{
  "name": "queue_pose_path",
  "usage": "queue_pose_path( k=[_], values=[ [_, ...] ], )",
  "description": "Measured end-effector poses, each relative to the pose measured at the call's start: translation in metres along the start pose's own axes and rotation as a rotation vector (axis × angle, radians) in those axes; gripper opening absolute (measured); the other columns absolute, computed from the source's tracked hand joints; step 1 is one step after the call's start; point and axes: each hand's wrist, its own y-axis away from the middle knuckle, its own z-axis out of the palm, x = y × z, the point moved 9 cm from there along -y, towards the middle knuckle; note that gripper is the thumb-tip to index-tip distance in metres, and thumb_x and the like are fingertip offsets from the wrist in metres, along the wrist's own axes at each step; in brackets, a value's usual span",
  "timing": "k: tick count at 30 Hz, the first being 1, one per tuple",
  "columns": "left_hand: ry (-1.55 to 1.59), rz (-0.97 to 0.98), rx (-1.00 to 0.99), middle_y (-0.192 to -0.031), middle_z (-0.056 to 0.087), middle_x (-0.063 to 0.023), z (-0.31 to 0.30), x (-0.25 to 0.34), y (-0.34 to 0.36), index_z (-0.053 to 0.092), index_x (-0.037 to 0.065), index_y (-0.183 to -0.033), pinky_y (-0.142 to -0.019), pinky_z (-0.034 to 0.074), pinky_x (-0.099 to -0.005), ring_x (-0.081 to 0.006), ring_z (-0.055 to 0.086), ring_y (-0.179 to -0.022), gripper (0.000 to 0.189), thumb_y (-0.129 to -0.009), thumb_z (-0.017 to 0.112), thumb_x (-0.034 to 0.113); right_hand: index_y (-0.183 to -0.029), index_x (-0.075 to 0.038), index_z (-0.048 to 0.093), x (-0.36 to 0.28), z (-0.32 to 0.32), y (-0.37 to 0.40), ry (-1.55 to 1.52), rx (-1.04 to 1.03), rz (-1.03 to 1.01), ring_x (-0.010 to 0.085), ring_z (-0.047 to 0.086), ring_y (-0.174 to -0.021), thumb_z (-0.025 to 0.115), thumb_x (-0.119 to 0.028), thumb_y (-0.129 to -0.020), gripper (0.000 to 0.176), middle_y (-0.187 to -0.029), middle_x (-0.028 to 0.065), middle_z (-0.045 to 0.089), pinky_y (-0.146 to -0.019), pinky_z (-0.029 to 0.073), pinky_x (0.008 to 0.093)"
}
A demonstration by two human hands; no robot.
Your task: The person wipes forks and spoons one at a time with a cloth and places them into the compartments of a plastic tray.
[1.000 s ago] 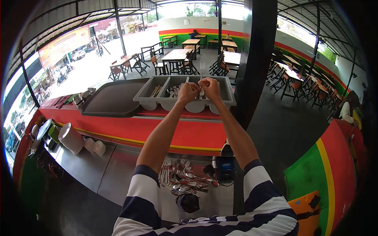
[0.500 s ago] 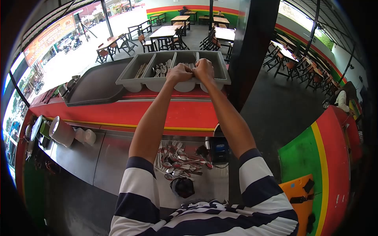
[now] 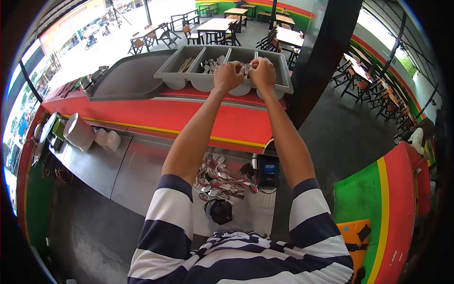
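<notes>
A grey cutlery tray (image 3: pixel 191 79) with long side-by-side compartments sits on the red ledge. My left hand (image 3: pixel 229 75) and my right hand (image 3: pixel 261 73) are over its third compartment, fingers curled in and close together. Forks (image 3: pixel 245 67) show between them, upper ends visible; exactly which pieces each hand grips is hidden by the fingers. Spoons (image 3: pixel 213 65) fill the compartment to the left, and thin brownish pieces (image 3: pixel 186 65) lie in the leftmost one. Below my arms, a loose pile of forks and spoons (image 3: pixel 220 180) lies on the metal counter.
Dark serving trays (image 3: pixel 127 75) lie left of the cutlery tray, and a black pillar (image 3: pixel 314 61) rises at its right. A blue-and-black device (image 3: pixel 269 170) stands beside the pile, with a black bundle (image 3: pixel 218 211) nearer me. White bowls (image 3: pixel 79 132) stand at the counter's left.
My hands have drawn slightly apart, and forks now show between them. The camera view has shifted, so the tray appears higher and farther right.
</notes>
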Motion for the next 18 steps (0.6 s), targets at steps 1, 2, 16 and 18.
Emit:
queue_pose_path(
  k=[1, 2, 16, 18],
  values=[
    [0.014, 0.056, 0.106, -0.087, 0.072, -0.0085, -0.01, 0.006, 0.007, 0.072, 0.013, -0.092, -0.096, 0.044, -0.0407, -0.0273, 0.067, -0.093, 0.019, -0.085, 0.061, 0.026, -0.081, -0.01, 0.068, -0.007, -0.006, -0.001, 0.022, 0.017, -0.05, 0.0305, 0.066, -0.086, 0.066, -0.019, -0.078, 0.01, -0.087, 0.0092, 0.066, -0.075, 0.053, 0.0424],
    [0.02, 0.077, 0.201, -0.089, 0.072, -0.0093, -0.018, -0.002, 0.036, 0.071, 0.012, -0.093, -0.1, 0.041, -0.0414, -0.0275, 0.066, -0.095, 0.017, -0.086, 0.06, 0.024, -0.081, -0.01, 0.068, -0.013, 0.0, 0.017, 0.039, -0.004, -0.097, 0.0296, 0.066, -0.084, 0.066, -0.02, -0.078, 0.01, -0.086, 0.008, 0.066, -0.074, 0.053, 0.0419],
    [0.409, -0.825, -0.133, -0.086, 0.071, -0.015, 0.063, -0.22, 0.605, 0.067, -0.001, -0.098, -0.069, 0.053, -0.0364, -0.0242, 0.07, -0.08, 0.022, -0.089, 0.065, 0.019, -0.096, -0.006, 0.068, 0.04, 0.057, 0.456, -0.657, -0.56, 0.391, 0.0095, 0.057, -0.074, 0.071, -0.02, -0.086, 0.017, -0.08, 0.0016, 0.061, -0.061, 0.044, 0.0249],
    [0.38, -0.901, -0.131, -0.085, 0.071, -0.0133, 0.036, -0.23, 0.623, 0.068, 0.0, -0.097, -0.069, 0.053, -0.0358, -0.0227, 0.07, -0.077, 0.022, -0.09, 0.065, 0.02, -0.116, -0.007, 0.063, 0.036, 0.066, 0.56, -0.538, -0.949, 0.265, 0.0232, 0.057, -0.101, 0.079, -0.025, -0.077, 0.046, -0.105, 0.0103, 0.059, -0.087, 0.045, 0.0334]
  ],
)
